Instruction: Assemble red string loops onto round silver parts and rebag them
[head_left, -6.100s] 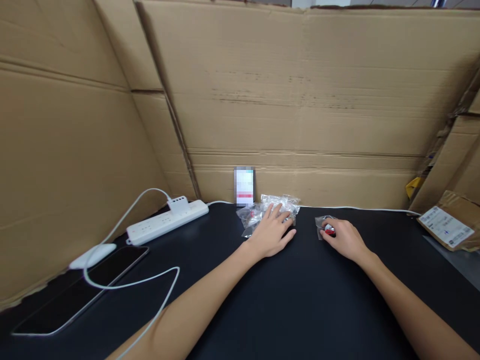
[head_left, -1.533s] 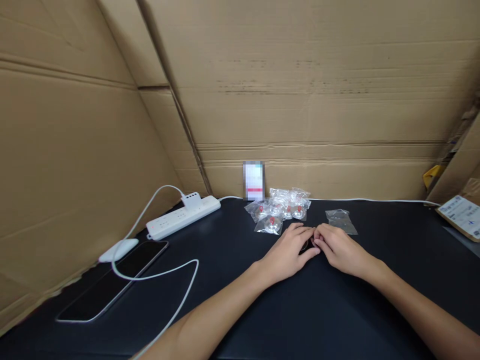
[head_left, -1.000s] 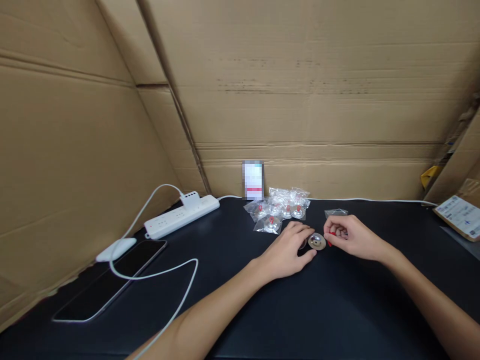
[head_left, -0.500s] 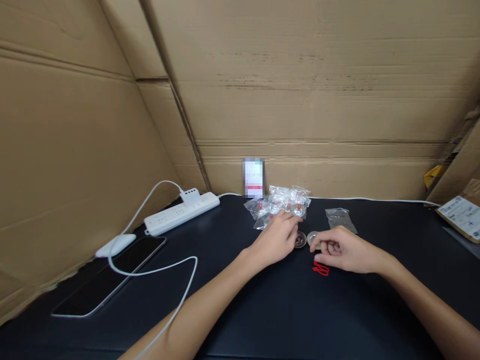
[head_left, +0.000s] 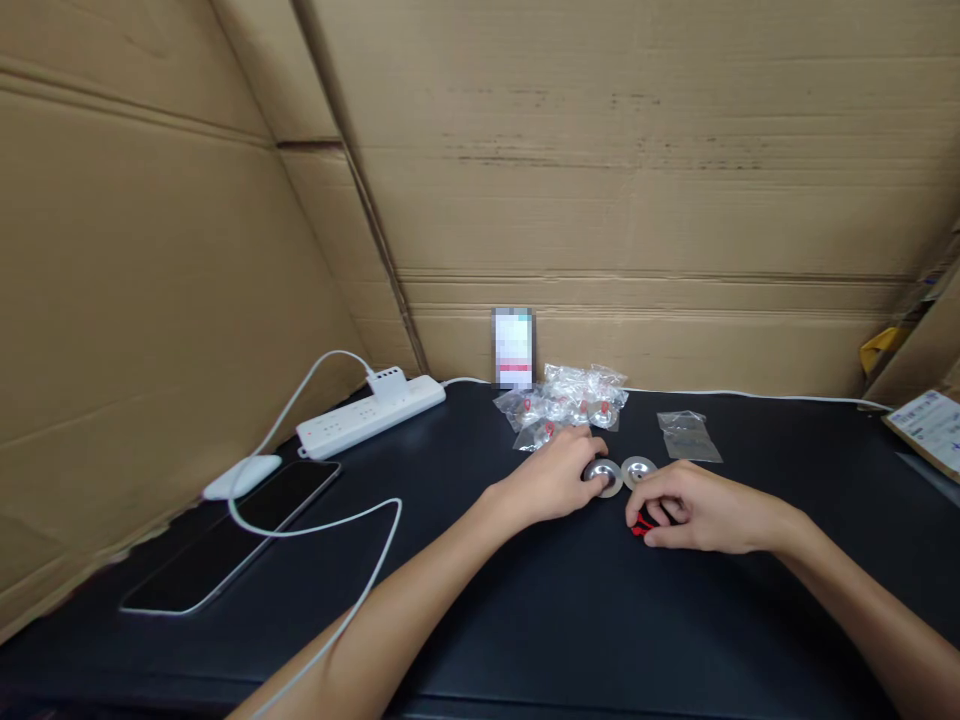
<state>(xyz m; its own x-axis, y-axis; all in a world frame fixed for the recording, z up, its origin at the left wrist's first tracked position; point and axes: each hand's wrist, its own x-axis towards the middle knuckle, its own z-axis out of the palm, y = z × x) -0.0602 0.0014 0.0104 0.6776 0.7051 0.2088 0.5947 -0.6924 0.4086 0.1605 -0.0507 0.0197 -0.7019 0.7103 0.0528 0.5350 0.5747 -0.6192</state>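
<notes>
Two small domed metal cymbals [head_left: 639,470] lie side by side on the black table, rims almost touching. On the left cymbal [head_left: 613,478] rests the thumb of my left hand [head_left: 559,475], its fingers curled around the far side of the rim. My right hand [head_left: 694,510] is just below the right cymbal, thumb and forefinger closed about a red cord [head_left: 642,522]. Part of that cord is hidden by my fingers. Beyond my left hand, a pile of clear plastic bags [head_left: 577,390] contains shiny pieces with red bits.
A flat clear bag [head_left: 688,437] lies behind my right hand. To the left are a power strip [head_left: 367,418], a white charger [head_left: 242,477], a large dark phone [head_left: 232,540] and a white cable crossing my left forearm. Cardboard walls [head_left: 600,200] enclose the table; a blurred screen [head_left: 514,350] leans there.
My right hand has closed over the red cord and sits slightly lower, uncovering the right cymbal. My left thumb has come onto the left cymbal. The view has shifted slightly.
</notes>
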